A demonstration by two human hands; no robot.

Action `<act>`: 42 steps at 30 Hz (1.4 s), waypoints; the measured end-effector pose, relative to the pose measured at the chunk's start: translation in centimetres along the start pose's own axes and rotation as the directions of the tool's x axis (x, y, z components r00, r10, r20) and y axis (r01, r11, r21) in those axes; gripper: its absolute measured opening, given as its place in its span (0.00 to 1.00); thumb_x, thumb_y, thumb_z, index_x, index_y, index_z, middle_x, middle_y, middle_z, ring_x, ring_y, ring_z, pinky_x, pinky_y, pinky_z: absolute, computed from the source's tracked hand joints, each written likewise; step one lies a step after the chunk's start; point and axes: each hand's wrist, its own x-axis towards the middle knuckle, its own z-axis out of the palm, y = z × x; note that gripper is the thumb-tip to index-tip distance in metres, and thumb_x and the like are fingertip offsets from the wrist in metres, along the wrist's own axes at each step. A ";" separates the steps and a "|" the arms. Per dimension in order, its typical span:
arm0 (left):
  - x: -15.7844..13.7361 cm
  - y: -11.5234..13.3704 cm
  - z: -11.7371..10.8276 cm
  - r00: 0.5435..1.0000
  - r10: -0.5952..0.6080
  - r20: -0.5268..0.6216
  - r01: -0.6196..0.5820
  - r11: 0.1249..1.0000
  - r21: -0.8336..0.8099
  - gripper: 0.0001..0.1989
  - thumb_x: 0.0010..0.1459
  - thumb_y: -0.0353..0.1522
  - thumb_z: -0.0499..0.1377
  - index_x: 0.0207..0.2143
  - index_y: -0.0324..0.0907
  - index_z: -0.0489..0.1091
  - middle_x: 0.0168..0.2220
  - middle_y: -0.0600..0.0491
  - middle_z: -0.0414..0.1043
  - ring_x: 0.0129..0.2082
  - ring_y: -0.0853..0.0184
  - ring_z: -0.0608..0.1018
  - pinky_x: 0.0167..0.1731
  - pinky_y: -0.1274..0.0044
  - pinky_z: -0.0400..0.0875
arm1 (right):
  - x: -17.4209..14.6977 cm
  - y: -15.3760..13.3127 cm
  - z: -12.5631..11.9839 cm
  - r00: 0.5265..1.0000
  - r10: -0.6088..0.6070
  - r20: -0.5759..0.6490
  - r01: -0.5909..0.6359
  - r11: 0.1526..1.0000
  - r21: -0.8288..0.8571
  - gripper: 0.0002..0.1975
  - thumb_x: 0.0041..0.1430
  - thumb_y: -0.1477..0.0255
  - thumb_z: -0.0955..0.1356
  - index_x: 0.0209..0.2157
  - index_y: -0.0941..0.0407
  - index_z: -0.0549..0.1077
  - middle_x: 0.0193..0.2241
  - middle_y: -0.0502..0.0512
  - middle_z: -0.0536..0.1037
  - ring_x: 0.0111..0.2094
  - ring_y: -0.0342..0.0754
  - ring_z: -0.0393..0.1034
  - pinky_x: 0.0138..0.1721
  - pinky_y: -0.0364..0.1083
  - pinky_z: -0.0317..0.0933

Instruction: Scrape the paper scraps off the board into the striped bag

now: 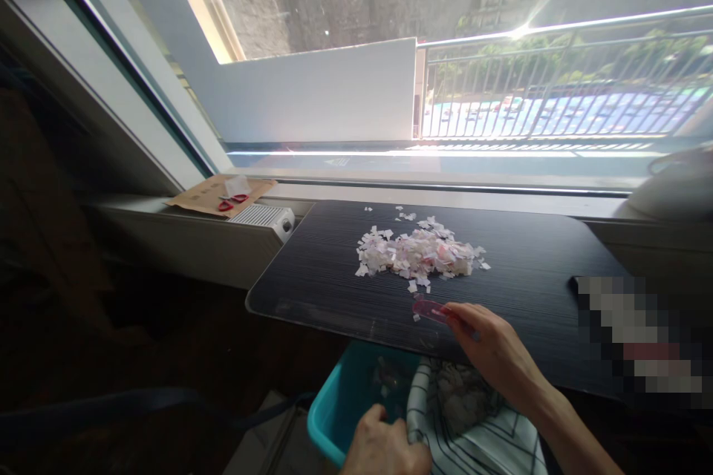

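Right hand (pixel 483 338): thumb and fingers closed on one end of the strip, just right of frame centre, below the middle.
Strip (pixel 428 310): pink, flat, over the table (pixel 312 260), its free tip pointing left, just below the pile.
Left hand (pixel 385 447): bottom centre, fingers curled by the rim of the bag (pixel 493 441); cannot tell whether you pinch it.
Pile (pixel 420 251): pale scraps, mid-frame, stray bits around its fringe.
Handling: pinch the strip lightly near its end, tip free. Scraps look light; slow, low moves should scatter fewer.
Near edge: runs just below your strip; bag and teal bin (pixel 326 423) sit beneath it. Mind your right wrist there; anything nudged over could drop.
Room: most sideways space is the dark tabletop left of the pile. On the right, watch the pixelated item (pixel 635 334).
Far edge: borders the sill, beyond the topmost stray bits; a hard push that way could lose scraps.
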 end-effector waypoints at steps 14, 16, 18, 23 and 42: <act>0.3 0.0 -1.5 0.999 -0.033 0.041 0.036 0.996 -0.080 0.05 0.53 0.35 0.62 0.28 0.44 0.74 0.22 0.51 0.73 0.19 0.64 0.74 0.28 0.73 0.66 | -0.3 -0.6 0.1 0.996 0.061 -0.063 -0.058 0.997 0.051 0.14 0.62 0.69 0.61 0.41 0.55 0.77 0.38 0.56 0.81 0.37 0.49 0.75 0.39 0.46 0.68; 0.2 0.1 -1.4 0.998 -0.037 0.045 0.040 0.996 -0.084 0.05 0.54 0.36 0.62 0.29 0.44 0.74 0.22 0.51 0.73 0.20 0.64 0.74 0.29 0.72 0.67 | 0.3 0.2 0.4 0.991 0.080 -0.106 -0.080 0.997 0.007 0.14 0.61 0.69 0.61 0.41 0.55 0.77 0.38 0.57 0.81 0.38 0.50 0.76 0.40 0.48 0.68; 0.2 0.1 -1.1 0.998 -0.044 0.037 0.047 0.995 -0.093 0.05 0.54 0.35 0.62 0.28 0.45 0.73 0.22 0.52 0.73 0.19 0.65 0.74 0.29 0.72 0.66 | 0.6 0.6 0.7 0.992 0.081 -0.095 -0.082 0.997 -0.008 0.14 0.61 0.70 0.61 0.42 0.55 0.77 0.38 0.57 0.81 0.38 0.50 0.76 0.41 0.48 0.68; 0.3 0.1 -1.3 0.998 -0.049 0.041 0.053 0.992 -0.118 0.05 0.54 0.34 0.62 0.27 0.43 0.73 0.22 0.52 0.73 0.20 0.66 0.74 0.29 0.73 0.66 | -0.4 -0.4 1.0 0.999 0.012 0.032 -0.015 0.997 0.070 0.13 0.62 0.71 0.62 0.41 0.54 0.77 0.38 0.54 0.81 0.37 0.47 0.75 0.38 0.44 0.68; 0.5 0.1 -3.3 0.993 -0.045 0.105 0.059 0.989 -0.133 0.04 0.54 0.33 0.60 0.28 0.43 0.73 0.23 0.50 0.74 0.21 0.64 0.75 0.30 0.73 0.66 | -2.2 -2.3 0.5 1.000 0.005 -0.006 -0.004 0.994 0.108 0.13 0.63 0.70 0.61 0.41 0.55 0.76 0.34 0.55 0.79 0.34 0.47 0.74 0.36 0.44 0.67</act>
